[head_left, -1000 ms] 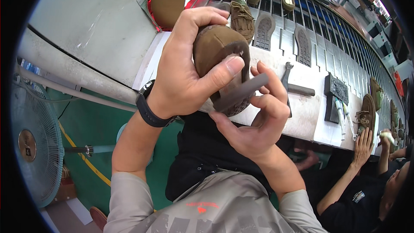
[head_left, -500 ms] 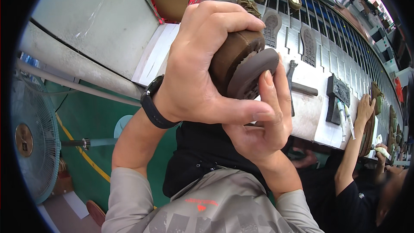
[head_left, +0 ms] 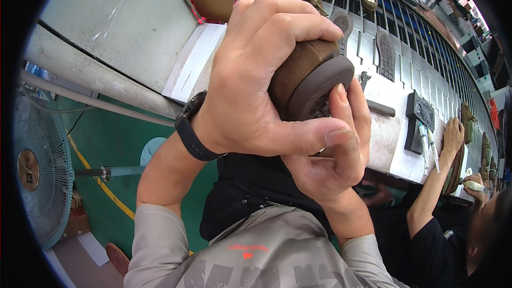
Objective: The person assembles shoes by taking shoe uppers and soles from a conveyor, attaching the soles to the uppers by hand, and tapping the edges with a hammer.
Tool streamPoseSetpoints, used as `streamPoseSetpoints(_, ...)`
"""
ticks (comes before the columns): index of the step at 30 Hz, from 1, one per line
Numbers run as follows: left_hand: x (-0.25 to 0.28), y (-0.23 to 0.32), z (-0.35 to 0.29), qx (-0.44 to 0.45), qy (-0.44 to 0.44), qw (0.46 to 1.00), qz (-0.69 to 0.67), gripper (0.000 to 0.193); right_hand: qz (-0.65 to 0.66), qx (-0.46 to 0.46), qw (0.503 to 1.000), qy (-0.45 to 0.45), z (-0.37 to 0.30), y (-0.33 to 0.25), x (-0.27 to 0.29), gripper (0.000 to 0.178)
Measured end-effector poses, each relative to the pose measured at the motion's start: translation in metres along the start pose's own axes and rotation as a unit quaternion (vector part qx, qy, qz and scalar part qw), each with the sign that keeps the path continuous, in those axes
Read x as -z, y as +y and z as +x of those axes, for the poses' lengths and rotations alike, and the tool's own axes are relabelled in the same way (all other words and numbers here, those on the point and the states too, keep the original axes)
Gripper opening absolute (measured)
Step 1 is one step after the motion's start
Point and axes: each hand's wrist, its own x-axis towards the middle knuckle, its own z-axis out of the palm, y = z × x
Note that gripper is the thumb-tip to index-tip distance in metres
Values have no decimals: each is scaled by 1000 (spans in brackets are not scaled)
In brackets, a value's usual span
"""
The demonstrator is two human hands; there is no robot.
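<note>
**Both hands clamped on a brown shoe above the bench**

I see the brown shoe [head_left: 306,77] held up close to the camera, a little right of the picture's centre, its dark rubber sole [head_left: 325,88] turned toward four o'clock. My left hand [head_left: 256,80] wraps over the upper from ten o'clock, fingers curled across the top and the thumb laid flat along the underside. My right hand [head_left: 330,149] comes up from six o'clock and presses its fingers against the sole's edge, so the shoe is squeezed between the two hands. A black wristband [head_left: 193,133] sits on the left wrist, at eight o'clock from the shoe.

Behind the shoe, from twelve to three o'clock, runs a slatted conveyor [head_left: 405,37] carrying loose soles [head_left: 386,53] and shoe parts. A hammer [head_left: 373,104] lies on the pale bench [head_left: 186,66] just beyond my fingers. At four o'clock a co-worker's hand [head_left: 453,133] rests on the bench edge. A floor fan [head_left: 37,170] stands at eight o'clock, well apart.
</note>
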Motion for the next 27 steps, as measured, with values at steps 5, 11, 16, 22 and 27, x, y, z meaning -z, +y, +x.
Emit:
streamPoseSetpoints(5,-1,2,-2,7,7,1000,0,92,12,-10,1000,-6,-2,-1,1,71)
streamPoseSetpoints(11,1,8,-1,23,7,1000,-6,68,41,-7,999,11,-4,0,-1,75)
streamPoseSetpoints(16,0,2,6,83,14,994,-68,52,-3,34,999,-41,5,9,-1,74)
streamPoseSetpoints(22,-22,-34,10,242,84,919,-300,38,53,52,996,-47,29,43,-18,64)
streamPoseSetpoints(27,-31,-42,17,247,94,917,-299,41,-20,60,989,-135,44,39,-10,61)
